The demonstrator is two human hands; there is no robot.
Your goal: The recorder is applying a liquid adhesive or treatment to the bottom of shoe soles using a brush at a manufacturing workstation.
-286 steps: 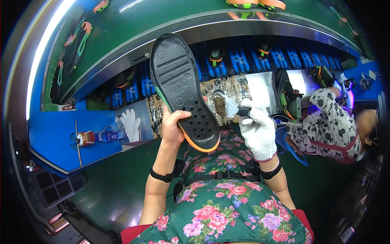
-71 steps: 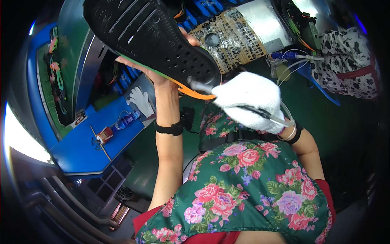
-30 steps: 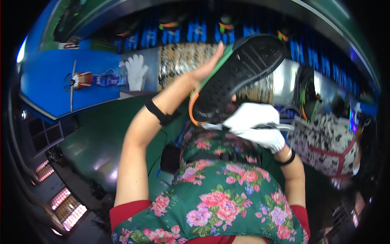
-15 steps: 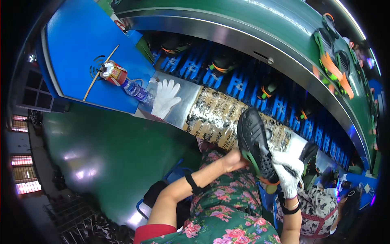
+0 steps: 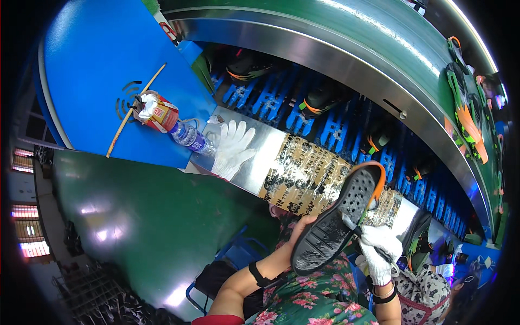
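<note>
My bare left hand (image 5: 301, 229) grips a black shoe (image 5: 338, 219) by its side, most of its fingers hidden behind it. The shoe is tilted, with its ridged, holed face up and an orange rim at the far end; a little green shows along its right side. My right hand (image 5: 382, 246), in a white knitted glove, closes around what looks like a small brush (image 5: 350, 222) with a pale flat tip and dark neck. That tip lies against the shoe's right edge. A loose white glove (image 5: 233, 151) lies on the metal ledge.
Under the shoe is a ledge covered with taped brown cardboard (image 5: 303, 176). Beyond it, blue slatted racks (image 5: 298, 122) carry black shoes (image 5: 319, 100) beneath a curved green conveyor (image 5: 303, 13). A plastic bottle (image 5: 189, 138), red box (image 5: 162, 115) and thin stick (image 5: 122, 130) lie on the blue panel (image 5: 103, 59).
The shoe has turned over in my left hand and swung lower, its orange rim now pointing away. My gloved right hand has moved slightly down, and the tool's pale tip now shows against the shoe.
</note>
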